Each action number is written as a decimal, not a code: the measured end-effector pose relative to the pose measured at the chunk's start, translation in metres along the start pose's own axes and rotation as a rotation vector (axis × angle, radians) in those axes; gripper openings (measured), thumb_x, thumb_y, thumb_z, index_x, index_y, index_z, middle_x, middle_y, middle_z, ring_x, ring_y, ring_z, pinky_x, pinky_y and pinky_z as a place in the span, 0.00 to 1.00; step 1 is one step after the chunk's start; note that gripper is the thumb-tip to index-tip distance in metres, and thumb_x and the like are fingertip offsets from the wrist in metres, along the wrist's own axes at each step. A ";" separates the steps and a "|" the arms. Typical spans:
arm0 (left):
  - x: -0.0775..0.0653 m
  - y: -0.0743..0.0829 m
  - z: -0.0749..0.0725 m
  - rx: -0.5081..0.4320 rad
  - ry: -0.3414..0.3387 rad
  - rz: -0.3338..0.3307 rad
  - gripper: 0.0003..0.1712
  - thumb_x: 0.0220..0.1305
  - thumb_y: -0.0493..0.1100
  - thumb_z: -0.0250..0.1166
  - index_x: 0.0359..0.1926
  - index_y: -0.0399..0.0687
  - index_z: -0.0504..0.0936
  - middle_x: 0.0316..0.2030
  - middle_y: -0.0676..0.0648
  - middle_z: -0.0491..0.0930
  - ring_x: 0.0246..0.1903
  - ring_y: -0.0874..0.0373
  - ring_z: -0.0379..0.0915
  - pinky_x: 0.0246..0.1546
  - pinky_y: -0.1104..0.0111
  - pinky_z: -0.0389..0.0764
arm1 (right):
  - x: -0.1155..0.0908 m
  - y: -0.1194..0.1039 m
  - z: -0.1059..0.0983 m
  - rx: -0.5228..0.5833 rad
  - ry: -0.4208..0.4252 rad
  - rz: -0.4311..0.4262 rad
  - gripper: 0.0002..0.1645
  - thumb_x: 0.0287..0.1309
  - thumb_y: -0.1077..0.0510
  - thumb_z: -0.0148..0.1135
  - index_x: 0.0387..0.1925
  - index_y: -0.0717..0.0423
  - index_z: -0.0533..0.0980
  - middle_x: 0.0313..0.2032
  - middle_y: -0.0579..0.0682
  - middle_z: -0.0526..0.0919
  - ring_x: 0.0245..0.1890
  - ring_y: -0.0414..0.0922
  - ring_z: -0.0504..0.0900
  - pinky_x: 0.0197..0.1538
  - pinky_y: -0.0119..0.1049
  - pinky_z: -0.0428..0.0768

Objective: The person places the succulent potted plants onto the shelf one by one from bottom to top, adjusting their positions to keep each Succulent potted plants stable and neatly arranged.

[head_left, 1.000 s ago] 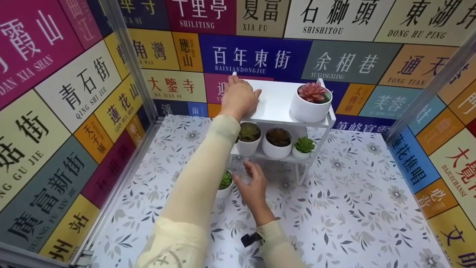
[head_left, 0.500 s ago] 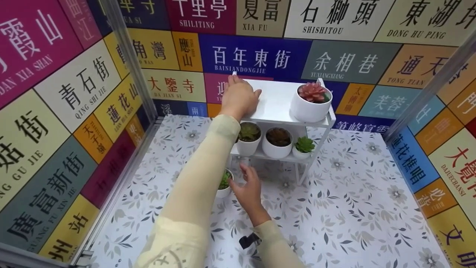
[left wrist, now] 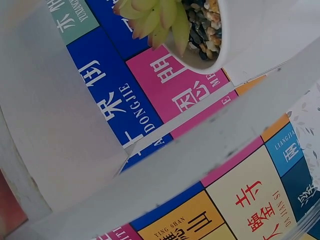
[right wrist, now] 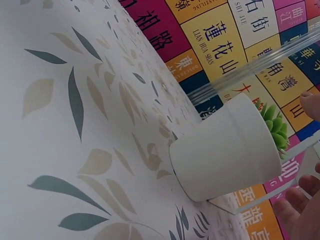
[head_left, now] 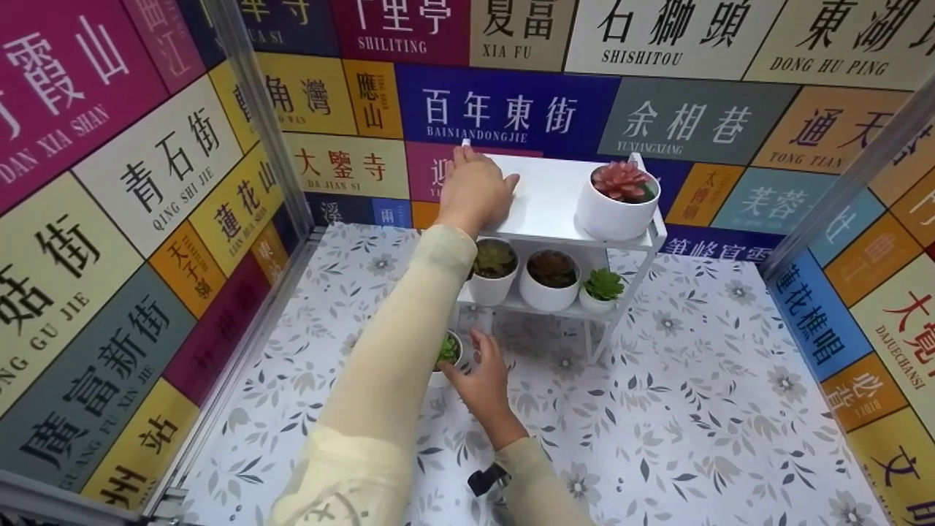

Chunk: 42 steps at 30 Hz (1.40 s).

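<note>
My left hand (head_left: 476, 188) rests on the left end of the top board of a white two-tier plant stand (head_left: 544, 193), its thumb spread and its fingers reaching toward the rear post. What the fingertips touch there is hidden. My right hand (head_left: 482, 383) is beside a white pot with a green succulent (head_left: 445, 351) standing on the floor cloth, partly behind my left sleeve. Thumb and fingers are parted; in the right wrist view that white pot (right wrist: 225, 150) lies across the picture, with the fingers (right wrist: 295, 212) apart from it. The left wrist view shows another potted succulent (left wrist: 160, 20) by the stand's frame.
On the top board, right end, stands a white pot with a red succulent (head_left: 619, 201). The lower board carries a green succulent (head_left: 493, 270), a brown succulent (head_left: 550, 277) and a small green one (head_left: 603, 288). Sign-printed walls surround the floral cloth (head_left: 694, 409).
My right hand has moved left and slightly down toward the pot on the cloth. My left hand stays at the same place on the stand. The head view has shifted slightly.
</note>
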<state>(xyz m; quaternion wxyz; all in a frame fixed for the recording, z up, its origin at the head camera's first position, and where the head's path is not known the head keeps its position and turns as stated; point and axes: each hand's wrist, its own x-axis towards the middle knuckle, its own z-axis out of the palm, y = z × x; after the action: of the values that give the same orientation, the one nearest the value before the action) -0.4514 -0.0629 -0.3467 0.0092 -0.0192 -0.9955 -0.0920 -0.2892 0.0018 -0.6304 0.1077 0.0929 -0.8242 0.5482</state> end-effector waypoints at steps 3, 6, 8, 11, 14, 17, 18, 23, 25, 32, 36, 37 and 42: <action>0.000 0.000 0.000 -0.006 -0.002 0.000 0.50 0.84 0.68 0.36 0.83 0.30 0.47 0.84 0.30 0.40 0.86 0.38 0.33 0.87 0.51 0.42 | -0.001 0.003 0.002 0.002 -0.004 -0.004 0.48 0.57 0.47 0.82 0.72 0.63 0.70 0.66 0.63 0.77 0.69 0.59 0.77 0.70 0.56 0.80; 0.002 0.000 0.000 -0.002 -0.009 -0.004 0.49 0.83 0.68 0.36 0.83 0.31 0.47 0.84 0.30 0.39 0.86 0.38 0.32 0.87 0.51 0.41 | -0.001 0.007 0.005 -0.006 -0.006 -0.009 0.50 0.56 0.45 0.83 0.72 0.62 0.71 0.64 0.64 0.77 0.68 0.59 0.77 0.70 0.55 0.80; 0.002 0.000 -0.001 -0.001 -0.013 -0.008 0.50 0.83 0.68 0.35 0.84 0.31 0.46 0.84 0.30 0.39 0.86 0.39 0.31 0.87 0.52 0.40 | -0.001 0.007 0.006 -0.005 -0.012 0.001 0.51 0.56 0.44 0.83 0.73 0.62 0.70 0.65 0.63 0.77 0.69 0.58 0.77 0.70 0.55 0.80; 0.001 0.001 -0.001 0.001 -0.021 -0.011 0.50 0.83 0.68 0.35 0.84 0.32 0.46 0.84 0.31 0.38 0.86 0.39 0.31 0.87 0.52 0.40 | -0.002 0.008 0.007 -0.010 -0.020 0.025 0.52 0.55 0.45 0.83 0.74 0.62 0.69 0.67 0.62 0.76 0.70 0.58 0.76 0.71 0.53 0.80; 0.000 0.001 -0.001 -0.005 -0.022 -0.014 0.50 0.83 0.68 0.35 0.84 0.32 0.46 0.84 0.31 0.38 0.86 0.39 0.31 0.87 0.52 0.40 | -0.002 0.009 0.009 -0.012 -0.020 0.036 0.52 0.54 0.47 0.84 0.74 0.61 0.69 0.67 0.60 0.76 0.68 0.57 0.78 0.70 0.52 0.81; 0.000 0.001 -0.001 -0.005 -0.024 -0.016 0.50 0.83 0.68 0.35 0.84 0.32 0.46 0.84 0.31 0.38 0.86 0.39 0.31 0.86 0.52 0.40 | -0.002 0.011 0.012 -0.024 -0.010 0.015 0.52 0.52 0.48 0.85 0.73 0.63 0.70 0.64 0.60 0.78 0.64 0.57 0.79 0.67 0.53 0.82; 0.000 0.001 -0.001 -0.004 -0.023 -0.016 0.50 0.83 0.69 0.35 0.84 0.32 0.46 0.84 0.31 0.38 0.86 0.39 0.31 0.86 0.52 0.40 | -0.002 0.012 0.012 -0.027 -0.010 0.007 0.52 0.52 0.49 0.85 0.72 0.63 0.70 0.63 0.60 0.78 0.63 0.57 0.80 0.66 0.53 0.83; -0.001 0.001 -0.002 0.005 -0.021 -0.020 0.50 0.83 0.68 0.35 0.83 0.31 0.46 0.84 0.31 0.38 0.86 0.39 0.32 0.86 0.52 0.41 | -0.002 0.016 0.017 -0.029 -0.019 0.011 0.52 0.50 0.49 0.85 0.72 0.62 0.70 0.62 0.58 0.78 0.61 0.55 0.81 0.63 0.51 0.84; -0.001 0.001 -0.002 0.001 -0.021 -0.021 0.50 0.83 0.68 0.36 0.83 0.30 0.46 0.85 0.31 0.38 0.86 0.40 0.32 0.86 0.52 0.41 | -0.002 0.017 0.018 -0.024 -0.021 0.018 0.53 0.49 0.49 0.86 0.72 0.61 0.70 0.61 0.57 0.78 0.60 0.54 0.81 0.62 0.50 0.85; 0.000 0.000 -0.002 0.001 -0.028 -0.021 0.51 0.83 0.68 0.35 0.83 0.29 0.44 0.85 0.31 0.38 0.86 0.40 0.30 0.87 0.52 0.40 | -0.002 0.016 0.022 -0.038 -0.063 0.041 0.53 0.49 0.50 0.85 0.72 0.61 0.69 0.61 0.58 0.78 0.60 0.54 0.81 0.61 0.50 0.84; 0.002 0.001 -0.001 0.003 -0.023 -0.022 0.51 0.83 0.68 0.35 0.83 0.28 0.43 0.84 0.31 0.39 0.86 0.40 0.30 0.87 0.52 0.40 | -0.001 0.015 0.023 -0.056 -0.073 0.044 0.52 0.50 0.49 0.85 0.71 0.62 0.69 0.60 0.59 0.78 0.60 0.55 0.81 0.61 0.52 0.84; 0.002 0.001 -0.001 0.001 -0.020 -0.020 0.51 0.83 0.68 0.35 0.83 0.28 0.43 0.84 0.31 0.39 0.86 0.40 0.31 0.87 0.52 0.41 | -0.001 0.016 0.024 -0.053 -0.071 0.045 0.52 0.50 0.50 0.85 0.71 0.61 0.69 0.60 0.60 0.78 0.60 0.55 0.81 0.61 0.52 0.84; 0.002 0.001 0.001 0.001 -0.022 -0.017 0.51 0.83 0.68 0.34 0.83 0.29 0.45 0.84 0.31 0.38 0.86 0.39 0.31 0.86 0.52 0.41 | 0.001 0.019 0.028 -0.030 -0.072 0.081 0.52 0.50 0.52 0.85 0.72 0.60 0.68 0.60 0.59 0.79 0.59 0.55 0.81 0.60 0.50 0.85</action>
<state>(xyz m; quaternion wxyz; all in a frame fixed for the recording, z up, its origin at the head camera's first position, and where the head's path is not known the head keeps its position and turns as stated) -0.4530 -0.0620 -0.3470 -0.0024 -0.0115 -0.9957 -0.0914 -0.2974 -0.0169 -0.6579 0.0571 0.0776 -0.8388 0.5358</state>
